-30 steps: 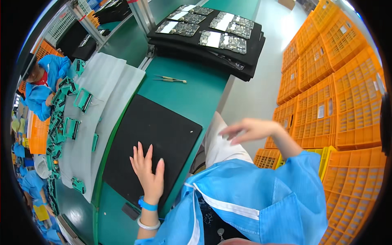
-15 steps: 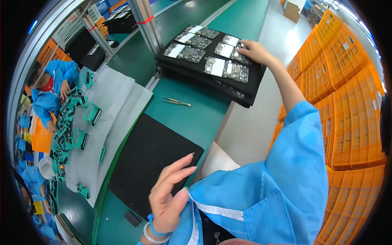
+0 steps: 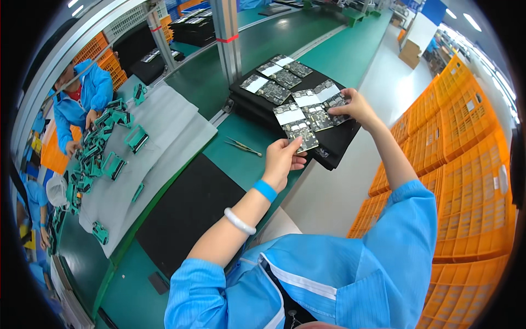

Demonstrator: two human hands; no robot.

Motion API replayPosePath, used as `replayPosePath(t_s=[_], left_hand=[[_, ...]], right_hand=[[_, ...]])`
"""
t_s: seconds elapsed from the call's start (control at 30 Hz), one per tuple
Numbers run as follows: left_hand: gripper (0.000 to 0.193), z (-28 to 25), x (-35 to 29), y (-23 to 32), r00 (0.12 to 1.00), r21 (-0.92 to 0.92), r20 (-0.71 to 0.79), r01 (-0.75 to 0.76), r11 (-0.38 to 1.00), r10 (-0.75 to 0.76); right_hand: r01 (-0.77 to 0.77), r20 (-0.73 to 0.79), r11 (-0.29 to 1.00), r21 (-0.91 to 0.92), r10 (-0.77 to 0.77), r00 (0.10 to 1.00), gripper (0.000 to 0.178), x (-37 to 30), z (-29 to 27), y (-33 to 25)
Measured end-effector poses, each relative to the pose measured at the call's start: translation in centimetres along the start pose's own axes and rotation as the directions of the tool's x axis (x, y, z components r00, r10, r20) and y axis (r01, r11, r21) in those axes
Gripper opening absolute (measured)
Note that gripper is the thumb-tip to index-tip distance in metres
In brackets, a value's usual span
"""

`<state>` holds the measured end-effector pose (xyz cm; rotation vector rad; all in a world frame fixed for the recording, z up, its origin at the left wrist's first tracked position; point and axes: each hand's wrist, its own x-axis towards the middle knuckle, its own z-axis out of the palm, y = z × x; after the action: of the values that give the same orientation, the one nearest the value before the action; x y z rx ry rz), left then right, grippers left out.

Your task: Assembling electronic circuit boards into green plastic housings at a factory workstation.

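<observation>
At the near edge of a stack of black foam sheets (image 3: 338, 141), my left hand (image 3: 282, 160) pinches the lower corner of a circuit board (image 3: 297, 122) with a white patch. My right hand (image 3: 355, 108) grips the right side of another circuit board (image 3: 330, 92), thumb on top. Between these two lies a third board (image 3: 316, 116), partly overlapped; I cannot tell whether either hand touches it. More circuit boards (image 3: 267, 89) with white patches rest in a row on the left half of the stack. Tweezers (image 3: 244, 146) lie on the green bench left of my left hand.
A black mat (image 3: 189, 197) covers part of the green bench (image 3: 131, 288). Green frame-like parts (image 3: 136, 138) are scattered on a white sheet (image 3: 164, 137), where a co-worker (image 3: 82, 104) handles some. Orange crates (image 3: 466, 164) stack up at right. A metal post (image 3: 226, 49) stands behind the foam.
My left hand has moved from over the black mat up to the foam stack and taken hold of a board. Boards on the right side have been drawn together, and the right hand now grips one.
</observation>
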<state>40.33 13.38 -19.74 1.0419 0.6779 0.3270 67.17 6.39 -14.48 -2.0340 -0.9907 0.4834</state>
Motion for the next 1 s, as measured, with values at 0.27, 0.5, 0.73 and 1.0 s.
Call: replayPosePath(t_s=[0.27,0.5,0.73,1.0], left_hand=[[0.021,0.7,-0.6,-0.8,0.992,-0.189,0.007,-0.121,0.975,0.124],[0.026,0.2,-14.5,-3.2,0.979,-0.422,-0.058,-0.203,0.884,0.198],[0.025,-9.7,-31.6,-7.4,0.881,-0.123,-0.424,-0.285,0.951,0.209],[0.024,-17.8,-35.1,-10.7,0.784,0.070,-0.601,-0.140,0.988,0.154]], right_hand=[[-0.204,0.096,0.907,0.369,0.181,0.979,0.082,-5.1,2.9,-1.7],[-0.137,0.161,0.730,0.670,0.038,0.986,0.061,-10.5,5.2,-3.0],[-0.276,0.481,0.644,0.714,-0.164,0.861,0.070,-21.2,17.7,-8.2],[0.035,0.432,0.861,0.507,-0.289,0.854,0.072,-24.8,31.2,-11.3]])
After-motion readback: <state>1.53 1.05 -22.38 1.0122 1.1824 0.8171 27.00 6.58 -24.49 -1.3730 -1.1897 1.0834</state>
